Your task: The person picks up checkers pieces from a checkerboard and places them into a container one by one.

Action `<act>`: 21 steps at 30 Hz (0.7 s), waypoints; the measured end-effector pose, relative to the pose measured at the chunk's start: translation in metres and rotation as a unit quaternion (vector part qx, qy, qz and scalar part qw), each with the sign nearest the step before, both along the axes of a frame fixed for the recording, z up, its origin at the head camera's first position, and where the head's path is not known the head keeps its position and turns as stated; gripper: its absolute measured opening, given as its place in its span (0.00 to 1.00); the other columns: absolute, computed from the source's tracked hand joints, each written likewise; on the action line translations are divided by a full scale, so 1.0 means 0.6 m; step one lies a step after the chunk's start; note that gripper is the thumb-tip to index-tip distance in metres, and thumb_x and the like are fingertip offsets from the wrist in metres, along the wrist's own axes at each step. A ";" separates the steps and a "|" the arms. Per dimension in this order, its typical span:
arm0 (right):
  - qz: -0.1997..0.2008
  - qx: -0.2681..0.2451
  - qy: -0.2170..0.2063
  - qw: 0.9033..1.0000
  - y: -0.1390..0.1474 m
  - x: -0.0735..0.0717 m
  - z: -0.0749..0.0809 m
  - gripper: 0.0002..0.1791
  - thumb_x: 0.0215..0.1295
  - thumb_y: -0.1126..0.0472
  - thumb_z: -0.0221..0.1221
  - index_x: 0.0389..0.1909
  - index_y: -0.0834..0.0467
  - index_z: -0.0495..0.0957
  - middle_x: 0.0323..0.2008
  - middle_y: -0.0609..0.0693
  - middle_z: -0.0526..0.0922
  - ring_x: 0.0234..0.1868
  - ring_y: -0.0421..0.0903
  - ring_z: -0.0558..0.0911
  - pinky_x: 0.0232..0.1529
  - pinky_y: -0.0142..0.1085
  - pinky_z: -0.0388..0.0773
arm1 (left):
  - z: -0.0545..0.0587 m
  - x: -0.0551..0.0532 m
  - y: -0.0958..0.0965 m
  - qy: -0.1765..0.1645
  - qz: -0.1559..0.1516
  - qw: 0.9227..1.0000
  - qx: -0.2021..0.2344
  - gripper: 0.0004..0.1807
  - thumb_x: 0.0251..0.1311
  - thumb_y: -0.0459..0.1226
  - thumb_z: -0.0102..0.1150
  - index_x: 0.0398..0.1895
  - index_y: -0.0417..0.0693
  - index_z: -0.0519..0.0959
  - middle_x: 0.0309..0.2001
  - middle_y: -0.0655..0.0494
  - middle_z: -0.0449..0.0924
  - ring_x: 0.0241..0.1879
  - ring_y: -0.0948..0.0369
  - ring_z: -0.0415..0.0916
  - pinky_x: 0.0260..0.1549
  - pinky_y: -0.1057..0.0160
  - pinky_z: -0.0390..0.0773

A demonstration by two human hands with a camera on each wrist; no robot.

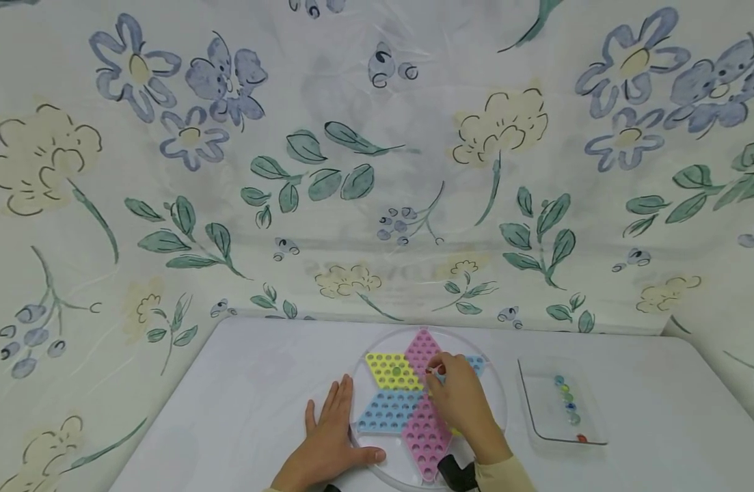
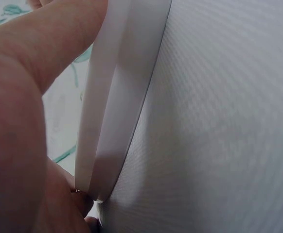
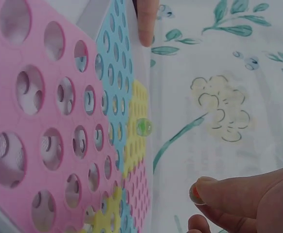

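Observation:
A round clear board [image 1: 498, 410] carries a star of pink, yellow and blue pieces full of round holes. One green marble [image 3: 144, 127] sits in the yellow section [image 1: 383, 362]. With thumb and fingertips my right hand [image 1: 459, 396] pinches a clear marble with orange inside [image 3: 196, 194], held above the board's middle. My left hand [image 1: 327, 441] lies against the board's left side, fingers straight and spread, thumb over the rim. In the left wrist view that hand [image 2: 15, 121] lies along the pale rim [image 2: 107, 111].
To the board's right stands a clear plastic box [image 1: 561, 441] with several glass marbles, most of them in a row, and a red one [image 1: 582, 439] near its front edge. The white table [image 1: 229, 383] meets a flower-patterned cloth [image 1: 413, 287] at the back.

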State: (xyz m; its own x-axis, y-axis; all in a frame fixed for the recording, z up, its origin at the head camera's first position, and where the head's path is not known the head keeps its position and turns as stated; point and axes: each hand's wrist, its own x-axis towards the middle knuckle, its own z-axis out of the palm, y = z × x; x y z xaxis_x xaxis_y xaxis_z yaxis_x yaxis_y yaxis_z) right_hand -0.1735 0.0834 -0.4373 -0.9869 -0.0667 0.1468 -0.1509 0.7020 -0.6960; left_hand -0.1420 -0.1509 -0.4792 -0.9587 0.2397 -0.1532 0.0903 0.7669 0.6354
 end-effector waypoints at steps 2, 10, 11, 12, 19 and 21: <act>0.002 -0.003 -0.001 1.000 0.004 0.002 0.002 0.07 0.67 0.66 0.62 0.44 0.63 0.80 0.35 0.52 0.75 0.32 0.44 0.72 0.32 0.37 0.72 | 0.000 0.001 -0.001 -0.001 0.001 1.000 -0.001 0.76 0.39 0.64 0.75 0.79 0.30 0.42 0.79 0.34 0.41 0.78 0.38 0.33 0.66 0.29 0.23; 0.006 -0.018 0.019 1.000 0.025 0.010 0.005 0.08 0.67 0.66 0.62 0.45 0.63 0.80 0.34 0.51 0.75 0.31 0.42 0.72 0.32 0.37 0.72 | 0.000 0.001 -0.001 -0.003 0.000 1.000 -0.006 0.76 0.39 0.65 0.75 0.79 0.31 0.41 0.79 0.35 0.40 0.78 0.39 0.33 0.66 0.29 0.23; 0.006 -0.021 0.020 1.000 0.027 0.012 0.006 0.08 0.67 0.67 0.62 0.45 0.63 0.80 0.34 0.51 0.75 0.32 0.43 0.72 0.32 0.37 0.72 | 0.000 0.001 -0.001 -0.002 -0.001 1.000 -0.007 0.76 0.40 0.65 0.75 0.79 0.31 0.41 0.79 0.35 0.40 0.78 0.39 0.33 0.66 0.29 0.23; 0.006 -0.022 0.018 1.000 0.028 0.013 0.007 0.08 0.67 0.66 0.62 0.45 0.63 0.80 0.34 0.50 0.75 0.32 0.43 0.72 0.32 0.37 0.72 | 0.000 0.001 -0.001 -0.003 -0.001 1.000 -0.007 0.76 0.40 0.65 0.75 0.79 0.31 0.41 0.79 0.35 0.40 0.78 0.39 0.33 0.66 0.29 0.23; -0.015 -0.010 0.008 1.000 0.036 0.019 0.012 0.08 0.67 0.66 0.62 0.45 0.62 0.81 0.35 0.51 0.76 0.34 0.43 0.74 0.34 0.37 0.74 | 0.002 -0.001 0.000 -0.007 0.001 1.000 -0.010 0.76 0.40 0.66 0.74 0.79 0.31 0.41 0.79 0.35 0.40 0.78 0.39 0.33 0.66 0.29 0.23; -0.021 -0.009 0.011 1.000 0.039 0.020 0.013 0.08 0.67 0.66 0.63 0.45 0.61 0.81 0.35 0.50 0.76 0.34 0.43 0.74 0.34 0.37 0.74 | 0.002 -0.001 0.001 -0.008 0.002 1.000 -0.013 0.76 0.40 0.66 0.74 0.79 0.31 0.41 0.79 0.35 0.40 0.78 0.39 0.33 0.66 0.29 0.23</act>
